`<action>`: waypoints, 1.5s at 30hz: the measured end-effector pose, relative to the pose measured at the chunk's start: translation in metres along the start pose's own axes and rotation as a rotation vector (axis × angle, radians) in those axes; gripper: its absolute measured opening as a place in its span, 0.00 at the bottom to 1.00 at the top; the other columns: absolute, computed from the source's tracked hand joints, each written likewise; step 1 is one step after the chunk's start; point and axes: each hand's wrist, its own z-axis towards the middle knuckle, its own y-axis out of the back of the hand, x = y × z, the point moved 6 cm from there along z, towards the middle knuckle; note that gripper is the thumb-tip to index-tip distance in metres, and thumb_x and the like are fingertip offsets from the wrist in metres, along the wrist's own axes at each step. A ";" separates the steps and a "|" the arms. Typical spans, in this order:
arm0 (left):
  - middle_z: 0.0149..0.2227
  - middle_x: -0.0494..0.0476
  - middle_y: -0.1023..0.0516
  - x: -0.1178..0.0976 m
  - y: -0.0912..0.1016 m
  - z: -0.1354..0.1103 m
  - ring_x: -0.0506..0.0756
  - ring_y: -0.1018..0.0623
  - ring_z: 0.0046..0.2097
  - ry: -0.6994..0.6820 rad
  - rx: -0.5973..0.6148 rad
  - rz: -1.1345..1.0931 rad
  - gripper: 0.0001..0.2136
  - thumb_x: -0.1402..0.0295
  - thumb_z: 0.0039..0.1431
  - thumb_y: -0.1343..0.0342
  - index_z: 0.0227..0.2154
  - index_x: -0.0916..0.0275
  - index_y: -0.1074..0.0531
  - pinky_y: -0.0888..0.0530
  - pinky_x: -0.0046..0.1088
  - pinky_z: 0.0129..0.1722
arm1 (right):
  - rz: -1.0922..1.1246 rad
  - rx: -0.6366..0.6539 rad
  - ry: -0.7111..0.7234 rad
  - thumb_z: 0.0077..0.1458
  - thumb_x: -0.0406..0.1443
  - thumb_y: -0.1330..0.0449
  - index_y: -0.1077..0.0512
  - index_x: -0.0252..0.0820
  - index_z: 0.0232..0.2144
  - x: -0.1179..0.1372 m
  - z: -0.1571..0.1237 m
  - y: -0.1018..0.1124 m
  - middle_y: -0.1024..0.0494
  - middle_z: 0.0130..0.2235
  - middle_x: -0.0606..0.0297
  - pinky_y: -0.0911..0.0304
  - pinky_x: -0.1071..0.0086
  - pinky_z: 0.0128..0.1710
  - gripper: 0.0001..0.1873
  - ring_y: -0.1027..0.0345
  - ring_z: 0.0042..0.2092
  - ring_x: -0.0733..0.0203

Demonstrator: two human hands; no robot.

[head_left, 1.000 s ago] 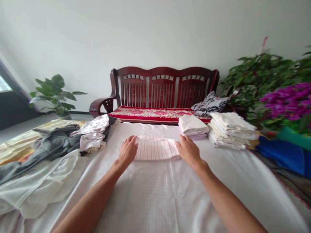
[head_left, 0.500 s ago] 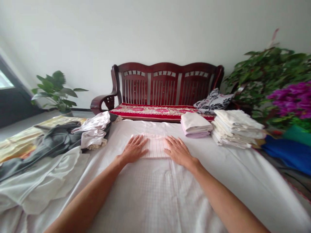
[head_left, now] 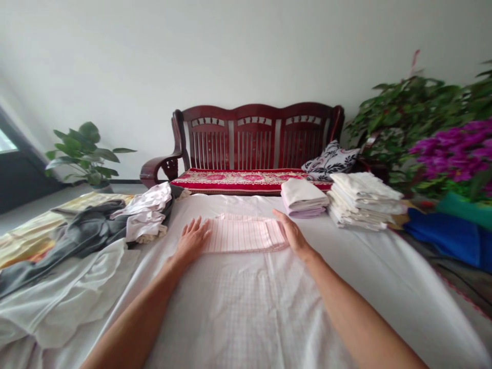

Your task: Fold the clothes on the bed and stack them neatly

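Observation:
A folded pink-striped cloth (head_left: pixel 243 234) lies flat on the white-covered table (head_left: pixel 238 302). My left hand (head_left: pixel 191 240) rests open at its left edge, fingers spread flat. At the cloth's right edge sits my right hand (head_left: pixel 292 233), fingers stretched out and touching the fabric. Neither hand grips anything.
A small folded stack (head_left: pixel 303 197) and a taller stack of white folded cloths (head_left: pixel 365 200) stand at the back right. Unfolded grey and white garments (head_left: pixel 92 230) are heaped at the left. Behind the table are a red wooden bench (head_left: pixel 253 148), plants (head_left: pixel 418 123) and a blue cloth (head_left: pixel 446 238).
Both hands slid outward from the middle of the striped cloth to its left and right edges.

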 end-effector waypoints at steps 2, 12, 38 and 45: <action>0.71 0.64 0.47 -0.010 0.008 -0.001 0.64 0.48 0.71 -0.055 -0.066 -0.025 0.26 0.57 0.72 0.63 0.67 0.60 0.42 0.47 0.48 0.67 | 0.000 -0.031 0.001 0.65 0.57 0.66 0.37 0.39 0.65 -0.001 0.001 0.008 0.36 0.66 0.55 0.53 0.55 0.69 0.41 0.46 0.68 0.54; 0.71 0.61 0.47 -0.049 -0.003 -0.007 0.64 0.49 0.72 -0.318 0.008 0.003 0.27 0.53 0.70 0.60 0.68 0.57 0.43 0.47 0.48 0.67 | -0.743 0.224 0.264 0.68 0.41 0.57 0.39 0.41 0.65 0.021 -0.015 -0.029 0.38 0.67 0.56 0.55 0.48 0.68 0.28 0.54 0.70 0.53; 0.37 0.63 0.18 0.011 0.027 0.001 0.64 0.20 0.42 0.308 -0.034 -0.075 0.14 0.59 0.58 0.50 0.30 0.60 0.22 0.30 0.34 0.37 | -0.771 0.341 0.439 0.67 0.39 0.51 0.37 0.40 0.64 0.070 -0.023 -0.086 0.37 0.67 0.56 0.56 0.50 0.69 0.26 0.50 0.69 0.52; 0.24 0.52 0.26 0.018 0.025 0.011 0.54 0.26 0.27 0.333 -0.138 -0.748 0.13 0.55 0.51 0.45 0.27 0.62 0.29 0.38 0.25 0.25 | -0.772 0.338 0.418 0.68 0.43 0.51 0.36 0.42 0.64 0.070 -0.030 -0.089 0.40 0.68 0.55 0.58 0.51 0.69 0.26 0.52 0.70 0.51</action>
